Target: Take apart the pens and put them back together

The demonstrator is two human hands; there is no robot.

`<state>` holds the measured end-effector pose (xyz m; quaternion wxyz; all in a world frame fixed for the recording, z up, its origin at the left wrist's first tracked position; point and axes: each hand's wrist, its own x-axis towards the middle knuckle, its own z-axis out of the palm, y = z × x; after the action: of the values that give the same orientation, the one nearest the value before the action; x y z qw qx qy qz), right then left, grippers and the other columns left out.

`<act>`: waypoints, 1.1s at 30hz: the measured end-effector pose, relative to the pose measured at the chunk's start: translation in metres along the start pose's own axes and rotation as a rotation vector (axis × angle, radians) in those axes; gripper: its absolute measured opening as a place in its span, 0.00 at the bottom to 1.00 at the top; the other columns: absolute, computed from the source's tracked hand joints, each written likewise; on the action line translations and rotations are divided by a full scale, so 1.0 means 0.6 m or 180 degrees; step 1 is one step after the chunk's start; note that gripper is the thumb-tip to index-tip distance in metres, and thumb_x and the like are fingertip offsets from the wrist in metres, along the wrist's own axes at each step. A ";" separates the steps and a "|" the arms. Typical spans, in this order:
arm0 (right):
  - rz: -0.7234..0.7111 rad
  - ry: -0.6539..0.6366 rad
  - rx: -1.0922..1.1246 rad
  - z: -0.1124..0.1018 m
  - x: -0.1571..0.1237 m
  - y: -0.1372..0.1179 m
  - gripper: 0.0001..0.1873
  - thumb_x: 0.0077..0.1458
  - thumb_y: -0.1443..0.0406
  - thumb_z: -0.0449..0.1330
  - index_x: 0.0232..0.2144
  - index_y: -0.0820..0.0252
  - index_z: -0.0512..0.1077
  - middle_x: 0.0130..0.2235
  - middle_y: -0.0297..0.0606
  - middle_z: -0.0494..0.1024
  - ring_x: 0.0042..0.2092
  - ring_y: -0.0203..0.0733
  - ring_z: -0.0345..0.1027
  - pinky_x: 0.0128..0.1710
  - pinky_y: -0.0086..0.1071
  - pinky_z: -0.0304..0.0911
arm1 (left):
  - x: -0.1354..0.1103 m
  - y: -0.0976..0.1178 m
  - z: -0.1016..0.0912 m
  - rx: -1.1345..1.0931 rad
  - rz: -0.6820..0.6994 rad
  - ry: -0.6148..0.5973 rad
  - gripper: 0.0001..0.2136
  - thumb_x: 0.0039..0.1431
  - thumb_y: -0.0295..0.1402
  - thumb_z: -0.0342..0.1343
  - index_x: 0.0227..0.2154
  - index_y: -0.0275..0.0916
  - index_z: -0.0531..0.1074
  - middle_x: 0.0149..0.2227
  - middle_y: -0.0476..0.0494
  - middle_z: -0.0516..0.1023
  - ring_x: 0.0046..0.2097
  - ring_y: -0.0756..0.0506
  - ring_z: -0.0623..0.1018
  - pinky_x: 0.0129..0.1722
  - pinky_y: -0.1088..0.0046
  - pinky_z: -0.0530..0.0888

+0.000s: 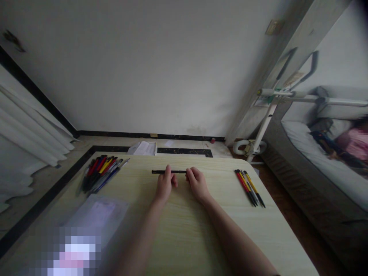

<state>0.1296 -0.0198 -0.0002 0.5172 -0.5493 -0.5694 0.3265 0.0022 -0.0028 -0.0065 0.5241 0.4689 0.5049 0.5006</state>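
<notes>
A pale wood-grain surface (178,226) with a rounded far right corner carries, near its left edge, a flat translucent plastic pouch (99,211) and, just beyond it toward the far left corner, a loose heap of slim red, yellow, black and blue pens (100,171); a small row of red, yellow and pale pens with black ends (244,184) lies by the right edge. Between them, near the far edge, a person's left hand (164,186) and right hand (197,184) share one slender black pen (178,171), its long axis running left to right, roughly parallel to that edge. It lies at the fingertips, on the far-edge side of both palms: the left hand, thumb across it, grips nearer its middle; the right, fingers curled, pinches its right end.
</notes>
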 end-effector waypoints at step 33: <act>0.0185 0.0031 -0.0138 0.002 0.004 0.004 0.24 0.55 0.52 0.43 0.14 0.59 0.60 0.16 0.30 0.60 0.20 0.33 0.54 0.22 0.27 0.50 | -0.001 -0.001 -0.002 -0.0004 -0.0018 -0.0083 0.24 0.54 0.50 0.37 0.11 0.38 0.59 0.12 0.49 0.63 0.16 0.51 0.64 0.20 0.75 0.62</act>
<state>0.1293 -0.0167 -0.0020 0.4982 -0.5782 -0.5576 0.3263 0.0012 -0.0032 -0.0071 0.5323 0.4736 0.4990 0.4933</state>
